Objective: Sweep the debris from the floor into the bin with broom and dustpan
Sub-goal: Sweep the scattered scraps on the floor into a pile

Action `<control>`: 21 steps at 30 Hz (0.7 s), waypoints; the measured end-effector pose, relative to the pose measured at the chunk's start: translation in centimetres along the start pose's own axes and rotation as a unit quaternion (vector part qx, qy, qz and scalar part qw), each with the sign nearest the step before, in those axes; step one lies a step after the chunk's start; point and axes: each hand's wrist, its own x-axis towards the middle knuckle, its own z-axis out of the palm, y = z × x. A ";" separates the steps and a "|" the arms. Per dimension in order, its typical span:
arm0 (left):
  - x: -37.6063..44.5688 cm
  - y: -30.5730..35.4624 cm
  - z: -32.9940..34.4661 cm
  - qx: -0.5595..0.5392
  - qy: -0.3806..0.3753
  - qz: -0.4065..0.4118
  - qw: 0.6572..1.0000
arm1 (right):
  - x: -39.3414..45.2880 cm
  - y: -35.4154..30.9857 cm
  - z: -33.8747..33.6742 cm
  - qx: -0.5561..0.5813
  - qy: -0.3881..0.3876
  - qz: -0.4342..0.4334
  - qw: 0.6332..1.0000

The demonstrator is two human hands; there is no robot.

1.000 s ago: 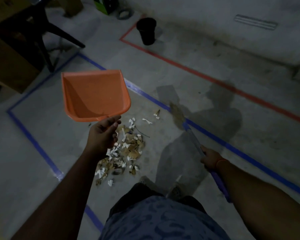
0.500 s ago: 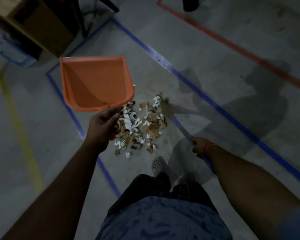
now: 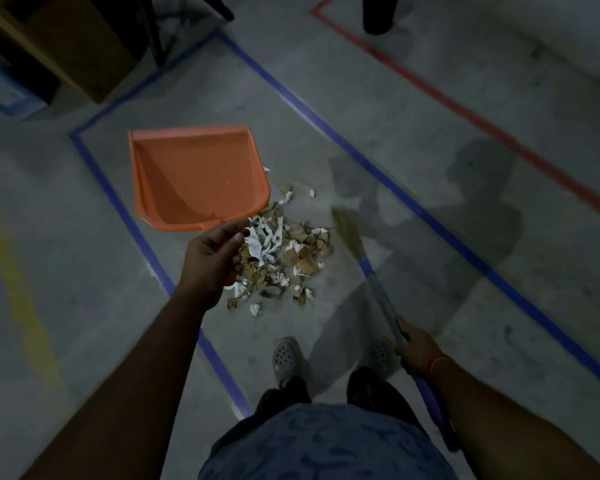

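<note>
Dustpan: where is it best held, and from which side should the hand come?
Grip the dustpan by its handle at the near, narrow end, coming from behind, as the left hand does. The wide open lip faces away, staying free to meet the debris.

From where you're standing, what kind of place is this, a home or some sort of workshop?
Probably a workshop or test space, not a home. The concrete floor is bare and marked off with blue tape and red tape, and a plain wooden box stands at the edge.
</note>
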 end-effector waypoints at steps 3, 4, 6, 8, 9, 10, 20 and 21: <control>-0.5 -0.6 -3.4 -0.008 -0.003 0.002 1.000 | -0.6 -1.1 4.4 0.037 0.018 0.038 0.998; -0.6 -0.9 -4.6 -0.013 -0.004 0.001 1.000 | -0.1 -1.0 6.0 0.029 0.018 0.046 0.998; -0.8 -1.6 -7.1 -0.013 -0.009 -0.005 1.000 | 3.8 1.8 9.5 0.001 -0.013 0.018 1.000; -1.0 -2.1 -9.3 -0.002 -0.007 -0.007 1.000 | 3.2 -2.7 11.0 -0.039 -0.031 0.007 0.999; -1.2 -2.3 -10.2 0.001 0.000 -0.005 1.000 | 2.9 -4.9 11.5 -0.026 -0.043 0.014 0.999; -1.4 -2.3 -10.9 0.000 0.009 -0.004 1.000 | 2.6 -7.1 11.9 -0.003 -0.067 0.015 0.998; -3.7 -2.9 -14.0 -0.037 0.075 0.009 0.996 | 3.0 -13.6 7.5 -0.083 -0.069 -0.054 0.993; -4.0 -3.0 -13.7 -0.043 0.081 0.010 0.996 | 2.9 -13.6 6.9 -0.093 -0.067 -0.063 0.991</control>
